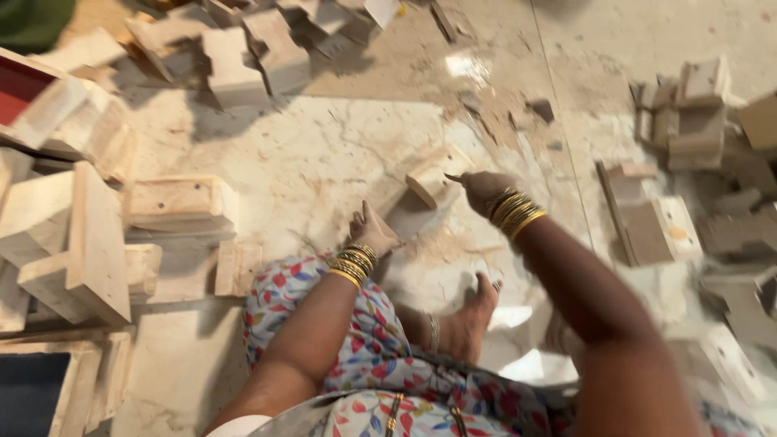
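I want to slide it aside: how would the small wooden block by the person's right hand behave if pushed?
The wooden block looks stiff and probably light. Its flat faces suggest sliding, not rolling; tilted as it is, it may tip flat. The dusty floor could let it skid.

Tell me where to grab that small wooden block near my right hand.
Grip the small wooden block across its two long side faces, coming from its left, probably: it lies tilted on the floor, that side is bare, and your right hand crowds its right end.

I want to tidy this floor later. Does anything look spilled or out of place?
Yes. Sawdust and chips lie scattered across the floor beyond the right hand, and wooden blocks sit in loose, tumbled heaps rather than neat stacks.
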A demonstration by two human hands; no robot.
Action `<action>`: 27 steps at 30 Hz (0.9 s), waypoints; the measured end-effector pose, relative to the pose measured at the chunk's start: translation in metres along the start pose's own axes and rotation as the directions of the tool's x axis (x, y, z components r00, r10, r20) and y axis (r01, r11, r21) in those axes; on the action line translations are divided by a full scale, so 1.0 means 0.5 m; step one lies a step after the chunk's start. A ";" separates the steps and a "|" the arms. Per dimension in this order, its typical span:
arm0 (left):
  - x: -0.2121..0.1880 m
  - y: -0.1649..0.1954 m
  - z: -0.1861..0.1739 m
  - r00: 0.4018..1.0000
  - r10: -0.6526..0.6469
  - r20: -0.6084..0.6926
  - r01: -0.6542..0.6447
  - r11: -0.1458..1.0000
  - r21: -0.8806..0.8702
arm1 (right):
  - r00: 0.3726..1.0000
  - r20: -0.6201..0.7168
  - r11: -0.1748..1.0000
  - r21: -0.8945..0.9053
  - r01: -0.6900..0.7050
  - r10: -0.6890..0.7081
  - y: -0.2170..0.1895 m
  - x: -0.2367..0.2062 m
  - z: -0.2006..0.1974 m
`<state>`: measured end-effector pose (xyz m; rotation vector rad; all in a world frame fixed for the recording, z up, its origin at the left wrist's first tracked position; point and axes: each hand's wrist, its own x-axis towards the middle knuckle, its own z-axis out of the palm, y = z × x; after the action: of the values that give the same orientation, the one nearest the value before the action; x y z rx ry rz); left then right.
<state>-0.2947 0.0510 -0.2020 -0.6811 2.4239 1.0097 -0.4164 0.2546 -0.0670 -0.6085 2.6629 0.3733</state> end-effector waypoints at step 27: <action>0.127 -0.028 0.025 0.995 0.095 0.015 -0.096 0.995 0.018 | 0.840 -0.499 0.928 0.371 -0.013 0.211 -0.044 0.190 0.296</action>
<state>-0.3342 0.0345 -0.2523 -0.5543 2.4711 1.0235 -0.4402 0.2508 -0.2424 -0.4876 3.1921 -0.3037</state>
